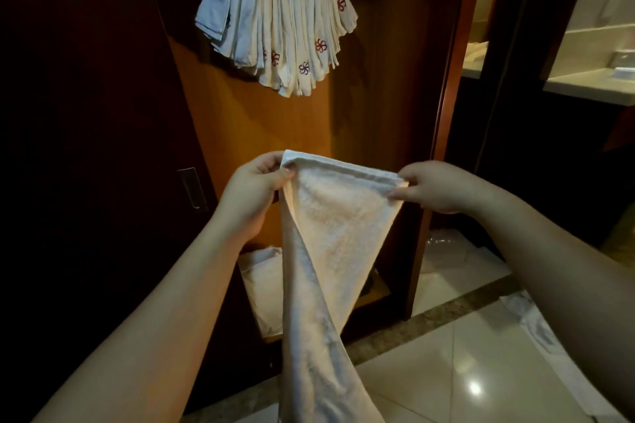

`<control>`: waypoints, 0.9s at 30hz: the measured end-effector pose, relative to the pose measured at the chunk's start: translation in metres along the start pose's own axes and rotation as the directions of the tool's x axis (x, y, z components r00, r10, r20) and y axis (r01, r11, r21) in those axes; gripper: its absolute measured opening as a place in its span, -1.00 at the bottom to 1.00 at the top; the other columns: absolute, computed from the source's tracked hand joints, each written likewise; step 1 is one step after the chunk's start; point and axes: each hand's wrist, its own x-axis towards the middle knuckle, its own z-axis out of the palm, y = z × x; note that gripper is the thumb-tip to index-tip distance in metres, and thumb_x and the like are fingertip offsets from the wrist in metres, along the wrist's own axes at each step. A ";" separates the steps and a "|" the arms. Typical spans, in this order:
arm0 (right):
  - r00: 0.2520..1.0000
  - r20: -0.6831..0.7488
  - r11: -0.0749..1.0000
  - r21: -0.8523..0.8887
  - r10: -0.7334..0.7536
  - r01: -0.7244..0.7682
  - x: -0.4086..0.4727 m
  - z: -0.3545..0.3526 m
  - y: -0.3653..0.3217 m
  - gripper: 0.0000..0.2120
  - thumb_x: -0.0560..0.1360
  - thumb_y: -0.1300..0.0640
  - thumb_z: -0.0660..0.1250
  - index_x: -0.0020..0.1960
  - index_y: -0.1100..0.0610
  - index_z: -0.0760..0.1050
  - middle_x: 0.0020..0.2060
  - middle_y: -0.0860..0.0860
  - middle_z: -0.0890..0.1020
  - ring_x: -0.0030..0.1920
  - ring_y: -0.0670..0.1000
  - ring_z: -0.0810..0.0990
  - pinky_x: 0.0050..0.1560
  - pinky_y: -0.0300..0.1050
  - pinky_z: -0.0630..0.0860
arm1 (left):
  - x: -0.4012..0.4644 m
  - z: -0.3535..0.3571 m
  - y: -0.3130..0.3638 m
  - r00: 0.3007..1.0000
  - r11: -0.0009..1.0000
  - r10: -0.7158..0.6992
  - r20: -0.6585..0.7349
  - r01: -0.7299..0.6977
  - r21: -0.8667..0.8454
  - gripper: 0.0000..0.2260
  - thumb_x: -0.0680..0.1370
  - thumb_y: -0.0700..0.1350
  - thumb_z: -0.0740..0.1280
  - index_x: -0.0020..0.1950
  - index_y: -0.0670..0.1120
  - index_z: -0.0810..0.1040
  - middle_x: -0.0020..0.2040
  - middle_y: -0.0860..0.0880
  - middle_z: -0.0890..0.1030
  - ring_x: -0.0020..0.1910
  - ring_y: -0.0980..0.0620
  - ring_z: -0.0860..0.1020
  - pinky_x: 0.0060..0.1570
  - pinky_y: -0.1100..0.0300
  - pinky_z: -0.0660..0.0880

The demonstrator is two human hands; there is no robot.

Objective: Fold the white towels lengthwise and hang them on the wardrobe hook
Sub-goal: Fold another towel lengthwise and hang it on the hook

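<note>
From the head camera I see a white terry towel [338,227] stretched between my two hands in front of the open wardrobe [247,134]. Its hemmed top edge runs taut and nearly level, and below that the cloth narrows and hangs in a long twisted fall toward the bottom of the picture, one side folded over the other. My left hand [254,196] pinches the left corner — thumb on the near face, fingers curled behind the hem. My right hand [436,187] pinches the right corner the same way, fingertips clamped on the edge. Above, a thick bundle of hung towels [285,17] is draped over the hook, fanned out, small red embroidered flowers on their lower ends. More white cloth [261,278] lies low inside the wardrobe, behind the held towel.
</note>
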 end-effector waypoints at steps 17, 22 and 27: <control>0.891 -0.432 0.703 0.677 0.137 0.220 0.004 0.001 -0.014 -0.94 0.62 -0.14 0.23 -0.04 -0.25 0.45 -0.09 -0.13 0.62 -0.07 -0.13 0.62 -0.02 -0.06 0.53 | 0.018 -0.009 -0.002 0.994 0.987 0.088 -0.068 -0.097 -0.127 -0.79 0.46 0.12 0.49 0.06 0.13 0.72 0.00 0.04 0.72 -0.05 0.05 0.68 -0.17 0.17 0.60; 0.811 -0.550 0.767 0.604 0.201 0.219 0.006 0.016 -0.017 -0.87 0.65 -0.14 0.20 -0.06 -0.20 0.40 -0.19 -0.16 0.57 -0.25 -0.29 0.54 -0.34 -0.43 0.38 | 0.016 -0.001 -0.004 0.987 0.987 0.138 -0.087 -0.144 -0.069 -0.90 0.53 0.05 0.41 -0.01 0.19 0.71 -0.05 0.07 0.73 -0.11 0.10 0.69 -0.25 0.22 0.59; 0.730 -0.649 0.754 0.586 0.215 0.298 0.007 0.022 -0.024 -0.80 0.61 -0.23 0.23 -0.11 -0.16 0.38 -0.33 -0.17 0.48 -0.37 -0.26 0.45 -0.37 -0.40 0.37 | 0.018 0.003 -0.002 0.986 0.990 0.135 -0.093 -0.138 -0.023 -0.81 0.61 0.00 0.30 -0.09 0.25 0.65 -0.09 0.10 0.71 -0.14 0.09 0.69 -0.27 0.17 0.59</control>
